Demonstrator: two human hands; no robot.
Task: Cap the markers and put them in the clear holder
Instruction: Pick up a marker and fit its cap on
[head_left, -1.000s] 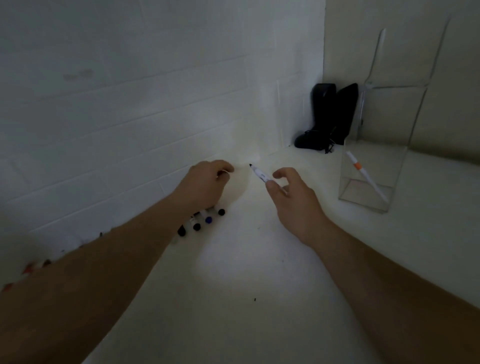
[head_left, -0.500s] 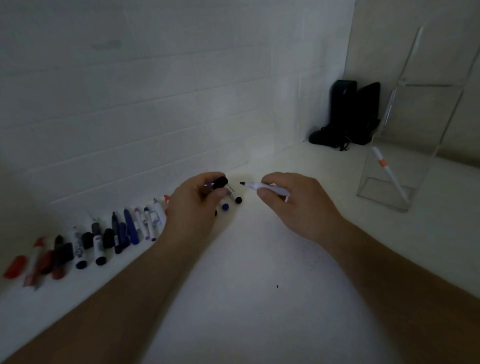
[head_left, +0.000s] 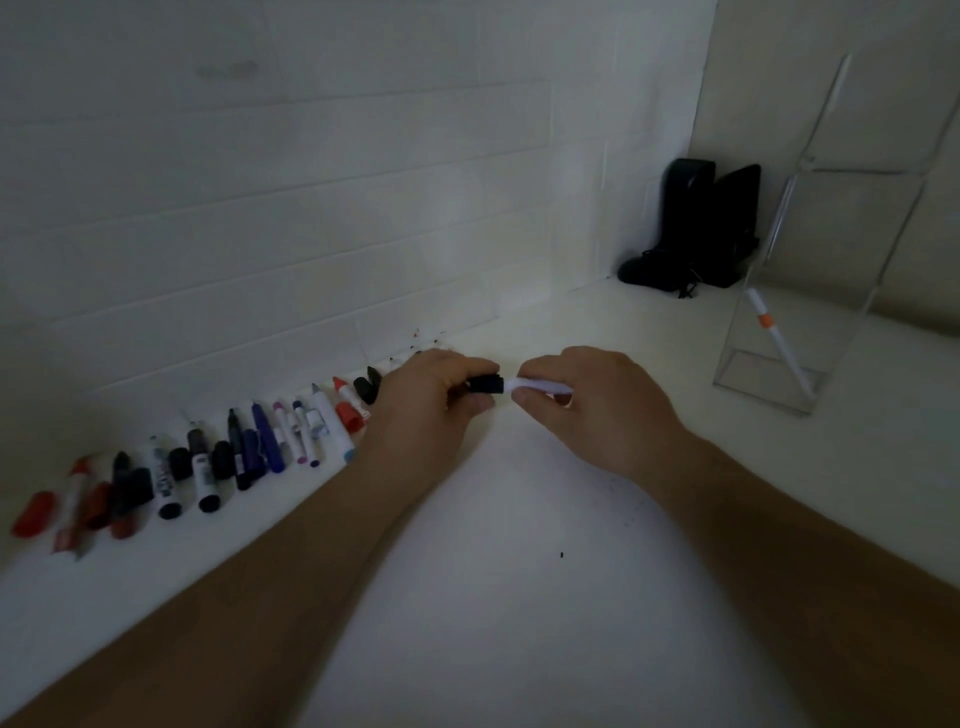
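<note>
Smooth white tabletop (head_left: 493, 597) meets a white tiled wall (head_left: 311, 208) at its far edge. Left hand (head_left: 431, 405) fingers curl round a stubby black cap (head_left: 485, 384), which meets the tip of a slim white marker (head_left: 537, 387) pinched in the right hand (head_left: 597, 405). Loose markers (head_left: 208, 462) line the wall at left; the clear holder (head_left: 810, 312), rigid and boxy, stands far right with one orange-banded marker (head_left: 774, 338) leaning inside.
</note>
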